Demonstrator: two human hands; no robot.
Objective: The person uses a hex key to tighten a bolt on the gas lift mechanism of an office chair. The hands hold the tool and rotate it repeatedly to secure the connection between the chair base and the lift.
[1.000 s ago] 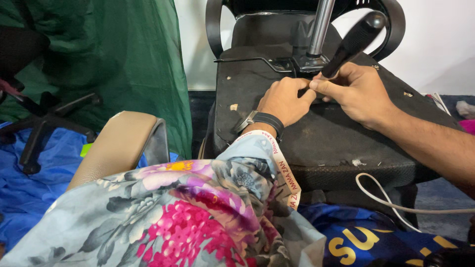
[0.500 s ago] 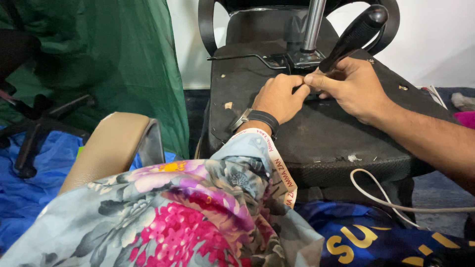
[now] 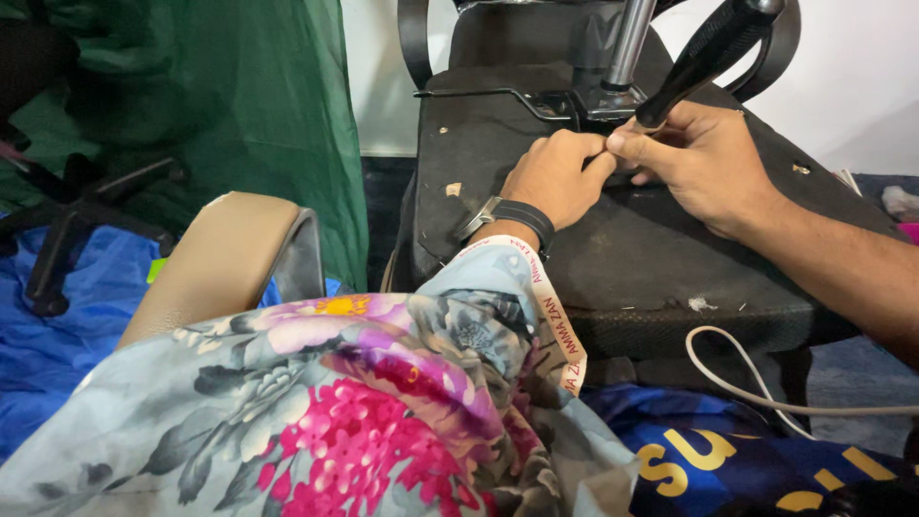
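An upturned black office chair seat lies in front of me with its metal column sticking up. My right hand is shut around the lower part of a black-handled tool that slants up to the right. My left hand, with a dark watch on the wrist, is curled, and its fingertips pinch at the tool's lower end against my right fingertips. The tool's tip is hidden between the hands. A floral cloth covers my left forearm.
A thin metal lever runs along the seat's far side. A beige chair armrest stands at the left near a green cloth and a black wheeled chair base. A white cable loops below the seat over blue fabric.
Both hands stay together at the tool's lower end beside the column. The tool handle has tilted a little, and my view has drifted slightly.
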